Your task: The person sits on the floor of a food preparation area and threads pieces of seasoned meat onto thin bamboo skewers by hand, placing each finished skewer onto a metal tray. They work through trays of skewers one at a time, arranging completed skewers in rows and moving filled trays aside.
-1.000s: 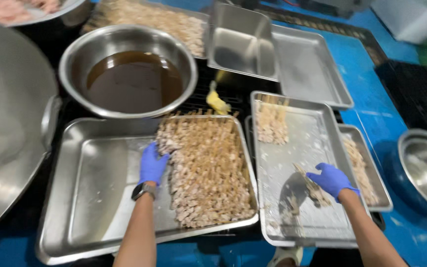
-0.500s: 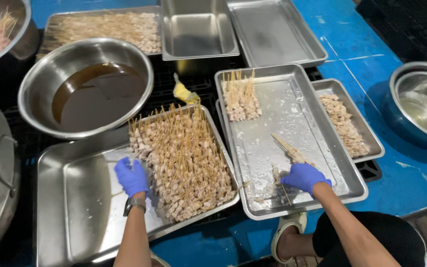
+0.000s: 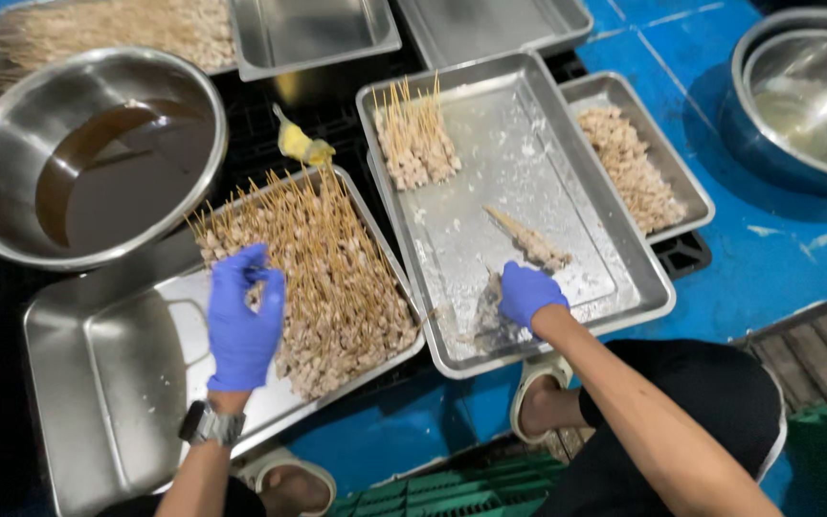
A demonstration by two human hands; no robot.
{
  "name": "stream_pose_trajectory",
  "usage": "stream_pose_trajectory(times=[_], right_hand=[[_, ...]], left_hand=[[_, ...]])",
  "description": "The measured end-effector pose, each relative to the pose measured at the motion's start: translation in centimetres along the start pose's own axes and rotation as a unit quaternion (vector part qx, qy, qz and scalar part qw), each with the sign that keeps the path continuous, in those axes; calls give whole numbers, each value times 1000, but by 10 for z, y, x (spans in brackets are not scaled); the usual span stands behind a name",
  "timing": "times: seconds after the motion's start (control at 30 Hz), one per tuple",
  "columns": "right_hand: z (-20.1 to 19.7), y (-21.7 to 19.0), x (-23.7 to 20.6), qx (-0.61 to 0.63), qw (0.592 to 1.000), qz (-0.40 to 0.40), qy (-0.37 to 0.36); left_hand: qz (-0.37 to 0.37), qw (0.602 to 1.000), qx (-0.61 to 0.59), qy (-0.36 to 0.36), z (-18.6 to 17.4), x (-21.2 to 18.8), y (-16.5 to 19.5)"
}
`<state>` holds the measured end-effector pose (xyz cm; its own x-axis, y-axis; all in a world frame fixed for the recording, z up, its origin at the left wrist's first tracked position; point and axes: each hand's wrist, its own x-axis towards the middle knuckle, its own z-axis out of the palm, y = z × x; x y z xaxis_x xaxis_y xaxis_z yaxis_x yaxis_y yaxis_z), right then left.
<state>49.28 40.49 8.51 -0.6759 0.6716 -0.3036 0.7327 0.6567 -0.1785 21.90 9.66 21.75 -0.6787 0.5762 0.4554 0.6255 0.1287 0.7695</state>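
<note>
Both hands wear blue gloves. My left hand hovers over the left edge of a heap of meat skewers lying in a steel tray, thumb and forefinger pinched near a skewer stick. My right hand rests in the near corner of a second steel tray, its fingers curled on coated skewers that lie on the floury tray floor. A small bunch of coated skewers lies at that tray's far end.
A steel bowl of brown sauce sits far left, a yellow brush beside it. A smaller tray of crumbs lies right, a big steel bowl far right. Empty steel pans and another skewer tray stand behind.
The view has swung and come nearer. My left hand has lifted off the skewer heap with its fingers pinched; my right hand stays at the near corner of the floured tray.
</note>
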Motion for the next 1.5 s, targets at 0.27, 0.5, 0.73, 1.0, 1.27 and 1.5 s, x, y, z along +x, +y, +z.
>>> stream_pose_trajectory(times=[0.27, 0.5, 0.73, 1.0, 1.27, 1.5], right_hand=[[-6, 14, 3, 51, 998, 19, 40], [-61, 12, -11, 98, 994, 16, 47], [-95, 19, -32, 143, 985, 2, 94], [-109, 36, -44, 174, 974, -34, 143], [-121, 28, -53, 205, 970, -25, 127], [-153, 27, -67, 203, 978, -19, 40]], left_hand=[[69, 979, -1, -190, 86, -54, 73], [276, 786, 386, -397, 220, -99, 63], [229, 798, 372, -416, 240, -84, 30], [102, 781, 390, -477, 224, -27, 30], [257, 775, 402, -414, 262, -65, 41], [-102, 910, 1, -401, 235, -29, 55]])
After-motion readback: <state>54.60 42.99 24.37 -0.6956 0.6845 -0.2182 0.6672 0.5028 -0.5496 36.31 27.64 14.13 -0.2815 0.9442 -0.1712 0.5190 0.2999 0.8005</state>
